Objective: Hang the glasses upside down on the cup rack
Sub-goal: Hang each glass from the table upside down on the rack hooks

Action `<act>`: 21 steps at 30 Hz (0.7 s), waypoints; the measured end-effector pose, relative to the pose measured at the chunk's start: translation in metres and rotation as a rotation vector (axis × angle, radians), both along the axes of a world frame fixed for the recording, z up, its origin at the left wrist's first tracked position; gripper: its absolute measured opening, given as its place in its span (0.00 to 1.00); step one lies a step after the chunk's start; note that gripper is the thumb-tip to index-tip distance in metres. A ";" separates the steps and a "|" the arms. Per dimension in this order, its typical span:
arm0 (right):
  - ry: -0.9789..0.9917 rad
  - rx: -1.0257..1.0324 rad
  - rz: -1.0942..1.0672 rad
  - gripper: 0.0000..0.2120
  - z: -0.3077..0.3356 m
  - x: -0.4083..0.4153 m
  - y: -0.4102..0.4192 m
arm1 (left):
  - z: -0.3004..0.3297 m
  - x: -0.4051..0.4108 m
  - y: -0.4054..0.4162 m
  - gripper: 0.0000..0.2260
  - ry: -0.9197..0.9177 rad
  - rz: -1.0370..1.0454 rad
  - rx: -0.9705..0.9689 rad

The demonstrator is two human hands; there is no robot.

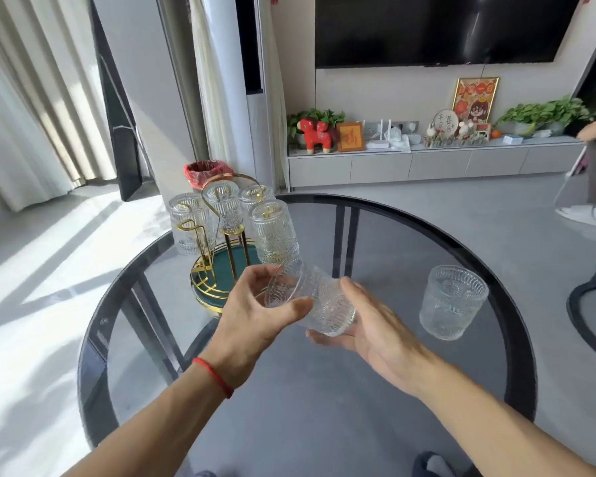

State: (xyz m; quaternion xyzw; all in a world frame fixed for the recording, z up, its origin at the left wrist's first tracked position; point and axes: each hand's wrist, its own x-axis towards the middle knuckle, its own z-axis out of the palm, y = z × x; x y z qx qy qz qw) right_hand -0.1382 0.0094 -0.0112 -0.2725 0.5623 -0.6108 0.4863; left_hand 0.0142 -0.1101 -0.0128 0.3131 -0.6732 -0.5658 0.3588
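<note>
We count four glasses hung on the gold cup rack; beside it, both hands grip the fifth glass, tilted; a sixth glass waits upright right of the rack

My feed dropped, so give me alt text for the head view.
Both hands, left hand and right hand, hold a glass tipped sideways above a round glass table, near a gold cup rack already carrying upside-down glasses. Another glass stands upright on the table to the right.
</note>
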 end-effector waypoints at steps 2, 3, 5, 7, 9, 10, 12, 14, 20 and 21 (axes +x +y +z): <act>-0.138 -0.053 -0.016 0.21 -0.001 0.004 -0.004 | -0.002 0.009 -0.009 0.33 0.029 -0.052 0.059; -0.160 -0.064 -0.005 0.20 -0.001 0.005 -0.005 | -0.004 0.014 -0.015 0.33 0.028 -0.093 0.086; -0.150 -0.082 -0.004 0.21 -0.003 0.006 -0.007 | -0.006 0.026 -0.027 0.35 -0.031 -0.203 0.078; -0.079 -0.089 -0.060 0.23 -0.001 0.006 -0.009 | -0.007 0.041 -0.042 0.34 -0.142 -0.294 -0.005; 0.062 -0.097 -0.126 0.24 0.007 0.005 -0.013 | -0.009 0.057 -0.056 0.33 -0.252 -0.267 -0.084; 0.133 -0.115 -0.142 0.24 0.013 0.006 -0.014 | -0.011 0.062 -0.062 0.32 -0.321 -0.221 -0.140; 0.270 -0.161 -0.131 0.25 0.027 0.011 -0.019 | -0.015 0.071 -0.069 0.33 -0.475 -0.182 -0.305; 0.444 -0.201 -0.113 0.25 0.044 0.019 -0.028 | -0.020 0.074 -0.070 0.35 -0.586 -0.239 -0.418; 1.051 -0.337 -0.131 0.23 0.109 0.042 -0.088 | -0.047 0.072 -0.078 0.40 -0.779 -0.308 -0.621; 1.136 -0.346 -0.140 0.24 0.118 0.046 -0.099 | -0.050 0.071 -0.078 0.40 -0.770 -0.297 -0.638</act>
